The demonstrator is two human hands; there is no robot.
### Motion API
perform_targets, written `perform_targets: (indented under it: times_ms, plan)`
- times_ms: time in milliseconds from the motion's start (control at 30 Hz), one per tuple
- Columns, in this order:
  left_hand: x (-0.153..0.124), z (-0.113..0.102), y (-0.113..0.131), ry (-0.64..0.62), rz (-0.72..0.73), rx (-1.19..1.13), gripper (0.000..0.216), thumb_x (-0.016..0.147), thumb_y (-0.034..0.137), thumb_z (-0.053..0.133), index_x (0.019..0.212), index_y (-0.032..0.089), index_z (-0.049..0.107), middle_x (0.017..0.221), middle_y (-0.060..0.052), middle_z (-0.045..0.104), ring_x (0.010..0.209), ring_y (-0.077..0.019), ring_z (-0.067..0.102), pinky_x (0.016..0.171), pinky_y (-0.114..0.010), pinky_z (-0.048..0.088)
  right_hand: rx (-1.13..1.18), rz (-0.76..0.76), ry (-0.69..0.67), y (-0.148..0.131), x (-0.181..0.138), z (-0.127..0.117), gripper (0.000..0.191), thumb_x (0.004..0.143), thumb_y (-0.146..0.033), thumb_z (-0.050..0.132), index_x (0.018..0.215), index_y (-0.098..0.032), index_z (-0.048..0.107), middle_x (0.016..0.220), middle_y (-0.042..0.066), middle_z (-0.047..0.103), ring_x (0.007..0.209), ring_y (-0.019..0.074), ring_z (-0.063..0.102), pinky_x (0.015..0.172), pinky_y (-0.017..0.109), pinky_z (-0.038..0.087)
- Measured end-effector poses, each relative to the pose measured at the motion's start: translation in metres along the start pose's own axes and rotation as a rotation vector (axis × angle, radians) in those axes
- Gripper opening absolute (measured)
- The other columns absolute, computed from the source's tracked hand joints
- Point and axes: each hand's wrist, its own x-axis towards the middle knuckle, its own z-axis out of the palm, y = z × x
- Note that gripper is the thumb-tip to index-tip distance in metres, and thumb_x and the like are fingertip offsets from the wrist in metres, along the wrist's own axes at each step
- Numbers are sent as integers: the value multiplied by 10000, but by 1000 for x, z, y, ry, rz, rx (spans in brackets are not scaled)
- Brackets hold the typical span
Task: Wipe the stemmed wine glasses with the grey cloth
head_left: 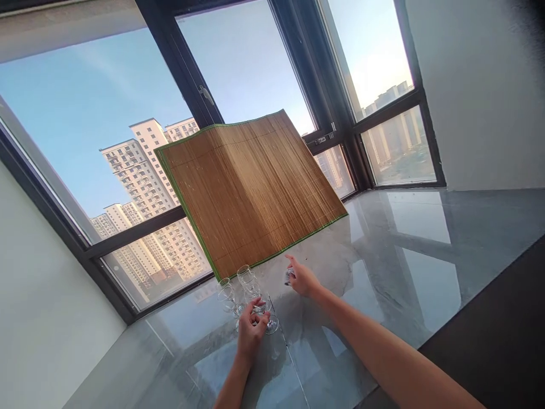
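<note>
Your left hand pinched a clear glass beside other glasses, while your right hand held a small grey thing in curled fingers near the slatted mat.

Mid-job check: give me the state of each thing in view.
Left hand: curled around a glass
Other glasses: appear upright, clustered together
Right hand: index finger extended
Small item at that hand: unclear whether gripped
Mat: unrolled, slightly bent
Window with handle: looks shut
</note>
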Motion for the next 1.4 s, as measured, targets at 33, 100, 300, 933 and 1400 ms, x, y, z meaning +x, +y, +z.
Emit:
perform_targets:
  times_ms: [33,100,300,933,1400]
  plan:
    - [2,2,-1,-32,-22,-18,626,656,520,741,1131,132,620,1016,-99,688,508,-75,499,492,-221,393,-2,2,1,1,0,0,659,793,-101,451,1433,-221,349,1046,53,655,852,168,598,746,277,391]
    - [4,5,-4,-76,-52,-49,596,643,511,758,1080,124,635,947,-98,711,565,-107,563,510,-221,414,-6,4,-8,2,0,1,672,783,-110,460,1435,-240,356,1026,48,658,852,183,603,743,295,397]
    - [7,4,-10,-61,-77,-133,469,628,490,776,920,146,650,896,-99,729,762,-208,682,569,-252,486,-1,15,-38,2,1,2,660,780,-122,471,1417,-269,382,1028,38,661,845,180,608,746,295,392]
    - [0,25,6,47,263,489,321,853,464,558,937,211,737,661,-19,657,580,-169,552,620,-260,398,43,-22,-12,-11,-2,-2,604,802,-110,456,1392,-213,383,1092,66,653,852,164,594,746,269,371]
    - [35,63,5,163,148,559,359,942,430,406,875,172,648,663,-49,666,607,-199,596,603,-273,307,381,-113,360,-42,-2,-18,501,776,-163,455,1273,-187,396,858,13,638,733,149,592,733,258,456]
